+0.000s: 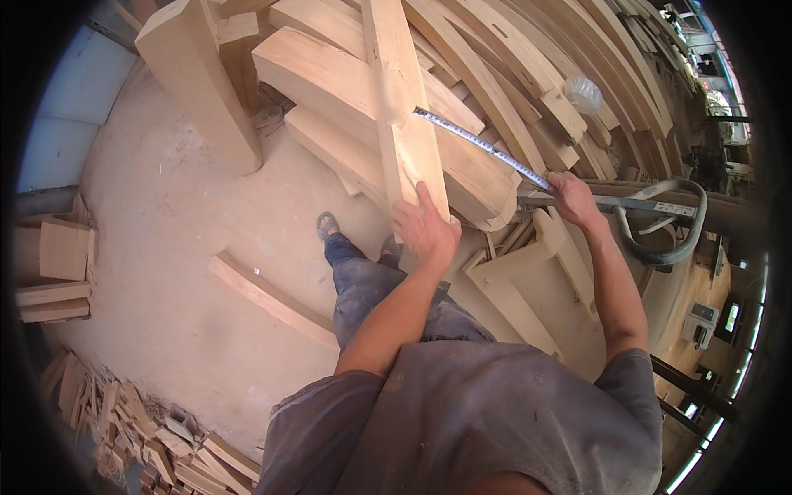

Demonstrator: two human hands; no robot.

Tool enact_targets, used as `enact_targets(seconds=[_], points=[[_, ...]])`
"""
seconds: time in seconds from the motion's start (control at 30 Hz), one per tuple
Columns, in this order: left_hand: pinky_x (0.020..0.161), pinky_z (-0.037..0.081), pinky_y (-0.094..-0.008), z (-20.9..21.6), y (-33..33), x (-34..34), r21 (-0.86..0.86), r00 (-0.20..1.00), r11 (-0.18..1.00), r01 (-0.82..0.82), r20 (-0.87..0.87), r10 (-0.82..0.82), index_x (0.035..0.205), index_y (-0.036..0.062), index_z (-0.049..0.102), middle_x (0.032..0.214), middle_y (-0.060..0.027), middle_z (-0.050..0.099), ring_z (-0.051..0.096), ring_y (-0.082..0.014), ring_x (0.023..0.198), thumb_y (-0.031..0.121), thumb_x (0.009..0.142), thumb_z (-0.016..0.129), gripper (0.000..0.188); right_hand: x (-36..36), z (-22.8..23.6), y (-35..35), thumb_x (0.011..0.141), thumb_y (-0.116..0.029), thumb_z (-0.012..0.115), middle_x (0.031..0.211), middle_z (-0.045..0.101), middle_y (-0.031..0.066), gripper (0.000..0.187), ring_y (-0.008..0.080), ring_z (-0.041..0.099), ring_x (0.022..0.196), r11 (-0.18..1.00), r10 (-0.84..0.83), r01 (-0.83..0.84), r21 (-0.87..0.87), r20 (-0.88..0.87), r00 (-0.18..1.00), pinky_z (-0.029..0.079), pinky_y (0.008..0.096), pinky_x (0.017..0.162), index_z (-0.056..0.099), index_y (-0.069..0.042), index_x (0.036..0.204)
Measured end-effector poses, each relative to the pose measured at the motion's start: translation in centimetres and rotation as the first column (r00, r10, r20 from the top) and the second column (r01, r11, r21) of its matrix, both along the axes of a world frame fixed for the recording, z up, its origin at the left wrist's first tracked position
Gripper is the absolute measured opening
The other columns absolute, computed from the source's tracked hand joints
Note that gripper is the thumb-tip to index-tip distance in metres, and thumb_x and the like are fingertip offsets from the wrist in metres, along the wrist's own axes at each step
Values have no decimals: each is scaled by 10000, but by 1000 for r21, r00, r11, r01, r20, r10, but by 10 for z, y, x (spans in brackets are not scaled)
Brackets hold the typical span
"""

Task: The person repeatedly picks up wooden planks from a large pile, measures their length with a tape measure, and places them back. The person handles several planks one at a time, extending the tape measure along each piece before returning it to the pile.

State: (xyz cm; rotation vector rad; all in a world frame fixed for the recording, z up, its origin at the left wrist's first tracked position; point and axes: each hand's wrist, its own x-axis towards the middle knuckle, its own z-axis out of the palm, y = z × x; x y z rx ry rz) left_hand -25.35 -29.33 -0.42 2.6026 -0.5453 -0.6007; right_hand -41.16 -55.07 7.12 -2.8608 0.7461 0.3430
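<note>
A long pale wooden board (396,78) slants away from me across a stack of thick timbers (322,78). My left hand (427,227) is closed on its near end, thumb lying along the upper face. To the right, my right hand (572,198) grips a tape measure, whose pulled-out blade (483,147) runs up and leftward. The blade's far end meets the board's right side, partway along it. Most of the tape's case is hidden in my fingers.
A grey bar with a black loop handle (703,223) lies close by my right forearm. An upright timber (202,91) stands at the far left. One curved strip of wood (268,297) lies on the floor, and scrap pieces (165,445) are heaped at the near left.
</note>
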Motion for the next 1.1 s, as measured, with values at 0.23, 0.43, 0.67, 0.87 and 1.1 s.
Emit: enact_targets(seconds=[0.23, 0.43, 0.67, 0.87, 1.1], points=[[861, 417, -463, -9, -7, -5, 52, 993, 998, 34, 115, -40, 1436, 125, 380, 1075, -214, 477, 482, -368, 1010, 358, 659, 852, 938, 23, -58, -39, 837, -56, 550, 840, 652, 110, 124, 315, 610, 917, 962, 229, -239, -128, -87, 969, 479, 446, 819, 657, -95, 886], [841, 431, -435, -16, -11, -8, 53, 980, 995, 83, 178, -91, 1429, 71, 372, 1048, -239, 472, 477, -370, 973, 372, 662, 830, 943, 47, -89, -75, 845, -76, 535, 870, 649, 94, 209, 282, 599, 986, 959, 220, -231, -166, -79, 972, 469, 424, 884, 693, -124, 972], [882, 432, -478, -17, -15, -11, 78, 991, 994, 71, 108, -79, 1448, 105, 368, 1065, -268, 468, 456, -410, 1020, 389, 647, 806, 957, 42, -116, -86, 849, -65, 529, 916, 638, 77, 230, 277, 593, 996, 956, 256, -253, -149, -1, 967, 466, 407, 910, 695, -131, 993], [879, 435, -490, -23, -16, -7, 44, 986, 996, 80, 144, -85, 1445, 95, 390, 1084, -273, 460, 453, -420, 1035, 368, 654, 808, 936, 45, -133, -90, 819, -65, 572, 844, 623, 88, 136, 299, 582, 957, 962, 256, -245, -118, 83, 963, 474, 423, 846, 678, -110, 892], [1026, 396, -485, -7, -17, 6, -89, 989, 987, -133, -72, 127, 1515, 6, 282, 1162, -310, 510, 480, -442, 1149, 345, 702, 846, 1046, 10, -141, -55, 816, -44, 572, 787, 596, 170, 36, 367, 550, 864, 988, -135, 95, 123, 372, 918, 454, 473, 750, 607, -51, 811]])
